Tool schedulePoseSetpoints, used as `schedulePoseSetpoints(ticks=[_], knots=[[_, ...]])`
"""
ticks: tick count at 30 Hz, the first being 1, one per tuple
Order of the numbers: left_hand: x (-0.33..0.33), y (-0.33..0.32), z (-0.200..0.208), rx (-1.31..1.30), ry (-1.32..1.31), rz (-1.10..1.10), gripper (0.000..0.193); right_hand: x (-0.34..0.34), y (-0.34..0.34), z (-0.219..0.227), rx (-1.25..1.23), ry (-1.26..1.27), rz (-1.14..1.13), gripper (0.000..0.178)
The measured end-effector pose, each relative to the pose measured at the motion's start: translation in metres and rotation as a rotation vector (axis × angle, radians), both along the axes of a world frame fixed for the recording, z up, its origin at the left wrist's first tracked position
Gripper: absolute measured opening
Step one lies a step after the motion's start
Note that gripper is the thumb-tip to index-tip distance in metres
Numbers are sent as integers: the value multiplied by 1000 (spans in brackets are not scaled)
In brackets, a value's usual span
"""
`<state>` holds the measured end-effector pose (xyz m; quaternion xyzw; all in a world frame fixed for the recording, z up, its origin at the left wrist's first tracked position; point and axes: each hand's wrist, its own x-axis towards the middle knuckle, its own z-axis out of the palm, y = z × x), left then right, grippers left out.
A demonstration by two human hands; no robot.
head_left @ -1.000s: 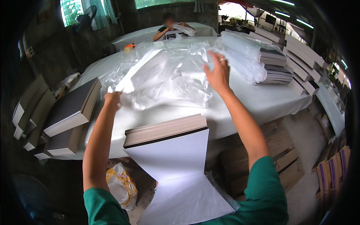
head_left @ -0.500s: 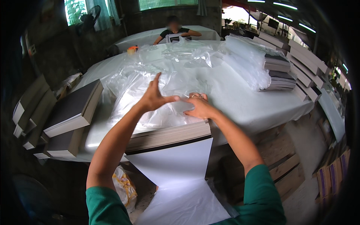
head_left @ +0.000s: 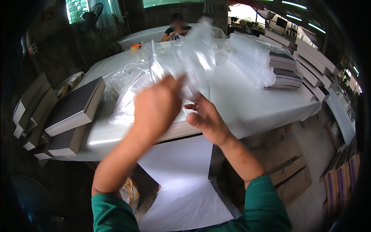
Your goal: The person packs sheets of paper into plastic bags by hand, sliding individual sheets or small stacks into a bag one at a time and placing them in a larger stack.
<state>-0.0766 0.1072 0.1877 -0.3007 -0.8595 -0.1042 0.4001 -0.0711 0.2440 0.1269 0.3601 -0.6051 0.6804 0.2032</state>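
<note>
My left hand [head_left: 156, 108], blurred by motion, is closed in front of a raised clear plastic bag [head_left: 199, 50] and seems to grip its near end. Beside it on the right, my right hand [head_left: 210, 120] has its thumb and fingers curled but apart, close to the same end of the bag. Beneath both hands lies a thick stack of boards or sheets [head_left: 179, 130] at the table's near edge, largely covered by my hands. A white sheet [head_left: 181, 154] hangs from its front and runs down toward my lap.
More clear plastic bags [head_left: 131, 91] lie on the covered table [head_left: 247, 104]. Black-topped blocks [head_left: 73, 106] are stacked at left. Plastic-covered stacks [head_left: 284, 69] stand at right, with long pale boards [head_left: 313, 58] behind. Another person [head_left: 176, 33] sits across the table.
The plastic between my hands has been lifted off the stack and now billows upward. My left hand has come nearer and closed; my right hand has turned. The person opposite has raised their hands.
</note>
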Motion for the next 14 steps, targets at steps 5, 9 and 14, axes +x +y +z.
schedulePoseSetpoints(ticks=[5, 9, 14], knots=[[101, 3, -80, -268, -269, -113, 33, 44, -5, -21, -488, -429, -154, 21], [136, -13, -117, -500, -888, -547, 42, 67, 16, -71, -336, -563, -100, 18], [142, -31, -90, 290, -541, -1071, 60, 104, 20, -85, 920, -199, -8, 18]])
